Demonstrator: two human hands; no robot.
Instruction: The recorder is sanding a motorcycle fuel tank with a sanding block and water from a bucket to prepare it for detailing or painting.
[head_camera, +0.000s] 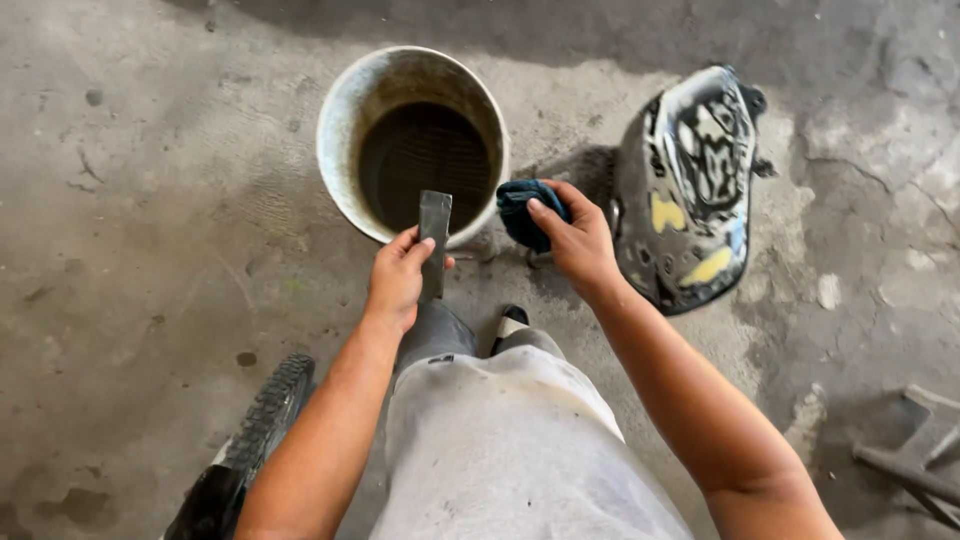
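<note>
My left hand (398, 276) grips a flat grey metal bar (434, 222), held upright over the near rim of a round grey bucket (340, 120) with dark liquid inside. My right hand (577, 238) is closed on a dark blue rag (517, 207), held just right of the bucket and about a hand's width from the bar. Below the hands are my knees in light, dirty trousers (500, 440) and a dark shoe (512, 320).
A scuffed black, white and yellow motorcycle body panel (690, 180) lies on the concrete floor to the right of the rag. A knobby tyre (265, 415) sits at lower left. Grey metal pieces (915, 460) lie at the lower right edge.
</note>
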